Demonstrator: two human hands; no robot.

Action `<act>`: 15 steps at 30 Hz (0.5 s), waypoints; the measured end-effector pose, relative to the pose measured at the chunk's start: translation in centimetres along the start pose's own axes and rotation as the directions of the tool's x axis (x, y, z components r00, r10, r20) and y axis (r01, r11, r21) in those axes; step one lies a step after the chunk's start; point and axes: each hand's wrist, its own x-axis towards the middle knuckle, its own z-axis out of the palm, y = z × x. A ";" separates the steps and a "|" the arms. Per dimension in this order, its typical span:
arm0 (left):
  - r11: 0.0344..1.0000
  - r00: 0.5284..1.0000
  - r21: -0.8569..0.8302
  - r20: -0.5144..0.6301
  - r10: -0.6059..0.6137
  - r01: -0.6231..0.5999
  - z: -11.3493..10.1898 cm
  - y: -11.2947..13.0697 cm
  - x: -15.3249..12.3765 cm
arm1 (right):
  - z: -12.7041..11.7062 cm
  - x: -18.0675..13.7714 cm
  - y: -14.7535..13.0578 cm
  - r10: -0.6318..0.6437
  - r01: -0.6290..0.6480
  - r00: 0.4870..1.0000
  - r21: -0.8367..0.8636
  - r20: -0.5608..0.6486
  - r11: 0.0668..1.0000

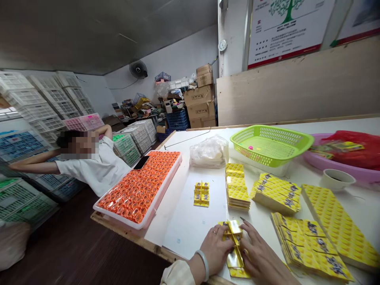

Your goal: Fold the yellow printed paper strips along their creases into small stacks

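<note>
At the table's front edge, a yellow printed card (234,253) with raised folds lies between my two hands. My left hand (214,245), with a ring and a pale bracelet, is closed on the card's left side. From the right, my right hand (257,249) grips the other side, its index finger stretched toward the far end. Fingers hide part of the card. Beyond them, a small folded yellow card (201,194) stands on a white sheet (184,213). Stacks of flat yellow cards (237,186) are nearest on the right.
A white tray (148,215) of orange round pieces, with a phone (141,162) on it, sits left. Behind are a plastic bag (209,152), a green basket (271,154), a purple basin (314,158) and a cup (337,180). A person in white (97,166) leans back beside the table.
</note>
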 end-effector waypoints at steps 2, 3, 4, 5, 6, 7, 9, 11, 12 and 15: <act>0.999 1.000 -0.025 0.006 -0.028 0.028 -0.3 0.2 0.2 | -0.8 0.6 0.3 0.005 -0.008 0.999 0.053 0.047 0.999; 0.999 0.999 -0.028 0.007 -0.039 0.039 -0.5 0.4 0.3 | -1.3 1.0 0.3 -0.011 0.005 0.996 0.076 0.085 0.997; 0.999 0.999 -0.021 0.003 -0.048 0.049 -0.5 0.5 0.4 | -1.7 1.4 0.3 -0.034 0.022 0.991 0.096 0.128 0.995; 0.998 0.998 -0.005 -0.006 -0.059 0.059 -0.5 0.6 0.5 | -2.1 1.7 0.2 -0.053 0.034 0.984 0.113 0.172 0.993; 0.997 0.997 0.019 -0.016 -0.070 0.070 -0.3 0.7 0.6 | -2.5 1.9 0.2 -0.063 0.038 0.976 0.125 0.208 0.991; 0.995 0.996 0.050 -0.024 -0.081 0.082 -0.2 0.6 0.7 | -2.8 2.1 0.1 -0.064 0.032 0.969 0.137 0.237 0.990; 0.989 0.996 0.120 -0.027 -0.079 0.082 0.3 0.5 1.0 | -3.2 1.9 0.1 -0.033 -0.011 0.965 0.165 0.261 0.986; 0.985 0.999 0.165 -0.013 -0.050 0.052 0.8 0.1 1.2 | -3.7 1.5 0.0 0.009 -0.074 0.960 0.222 0.279 0.972; 0.985 0.999 0.170 -0.011 -0.035 0.036 1.1 0.0 1.3 | -3.9 1.2 -0.1 0.033 -0.109 0.956 0.248 0.293 0.963; 0.992 0.999 0.121 -0.036 -0.035 0.039 1.7 -0.3 1.4 | -4.5 0.6 -0.6 0.096 -0.194 0.930 0.253 0.354 0.948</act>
